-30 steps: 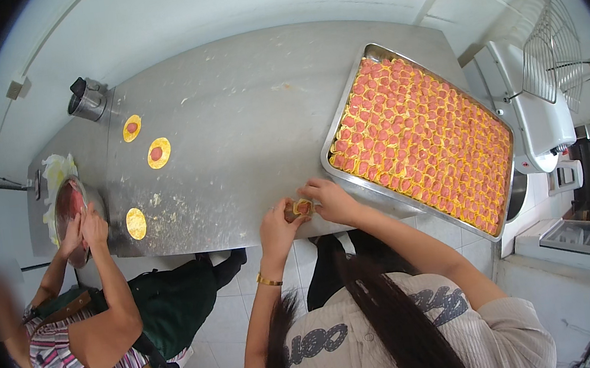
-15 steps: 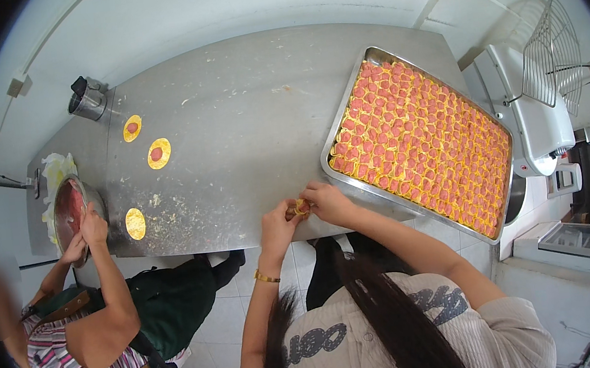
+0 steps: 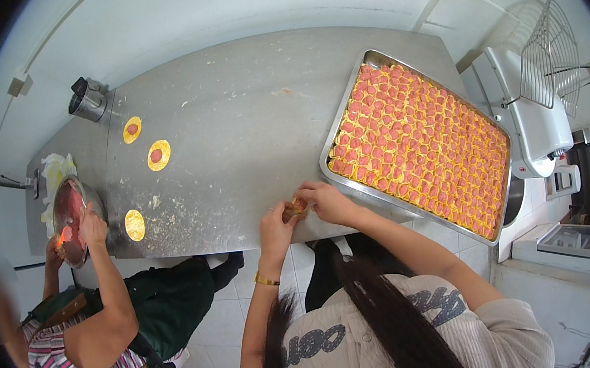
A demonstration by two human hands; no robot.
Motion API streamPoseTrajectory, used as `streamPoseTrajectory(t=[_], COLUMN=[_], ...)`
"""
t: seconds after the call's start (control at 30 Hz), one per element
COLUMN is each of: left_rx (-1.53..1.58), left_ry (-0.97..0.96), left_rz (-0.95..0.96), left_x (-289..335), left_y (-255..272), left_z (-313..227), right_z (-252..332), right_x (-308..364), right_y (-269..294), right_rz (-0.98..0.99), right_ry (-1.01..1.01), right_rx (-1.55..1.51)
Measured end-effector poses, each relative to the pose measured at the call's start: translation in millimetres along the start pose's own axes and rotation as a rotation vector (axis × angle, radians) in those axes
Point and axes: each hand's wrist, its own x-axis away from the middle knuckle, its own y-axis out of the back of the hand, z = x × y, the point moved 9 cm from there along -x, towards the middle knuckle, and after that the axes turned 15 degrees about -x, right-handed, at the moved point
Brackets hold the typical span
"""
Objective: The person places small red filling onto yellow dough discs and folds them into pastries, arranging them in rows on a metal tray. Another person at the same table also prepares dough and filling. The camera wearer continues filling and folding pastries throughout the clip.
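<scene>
Just past the table's front edge, I hold a small dumpling (image 3: 300,205) with a yellow wrapper and pink filling showing at its top. My left hand (image 3: 277,223) pinches it from the left, its fingers curled. The fingers of my right hand (image 3: 325,201) close on its right side, partly covering it. To the right, a large metal tray (image 3: 343,105) is packed with rows of similar open-topped dumplings (image 3: 420,142). On the left of the table lie two round yellow wrappers (image 3: 164,147) with pink filling on them. A bare wrapper (image 3: 135,225) lies nearer the front.
At the left, a co-worker (image 3: 113,332) works at a metal bowl (image 3: 98,199) of pink filling, with something bright orange (image 3: 65,235) at one hand. A metal cup (image 3: 88,101) stands behind. Flour marks the steel table (image 3: 231,119). A white machine (image 3: 524,109) stands beyond the tray.
The dumpling has turned slightly between my fingers; my hands have hardly moved. One of the co-worker's hands has moved left to the bowl's edge, and something orange shows there.
</scene>
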Motion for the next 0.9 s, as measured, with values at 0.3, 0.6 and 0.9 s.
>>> streamPoseTrajectory(t=[0.3, 0.6, 0.9], left_rx=[0.067, 0.059, 0.163], left_ry=[0.011, 0.064, 0.057], left_rz=[-0.044, 0.037, -0.018], left_x=[4, 5, -37], left_y=[3, 0, 24], left_z=[-4, 13, -17], right_z=[-3, 17, -4], right_x=[-1, -1, -34], right_y=[-8, -4, 250], right_rz=[0.036, 0.089, -0.233], right_ry=[-0.052, 0.054, -0.120], right_rx=[0.039, 0.082, -0.296])
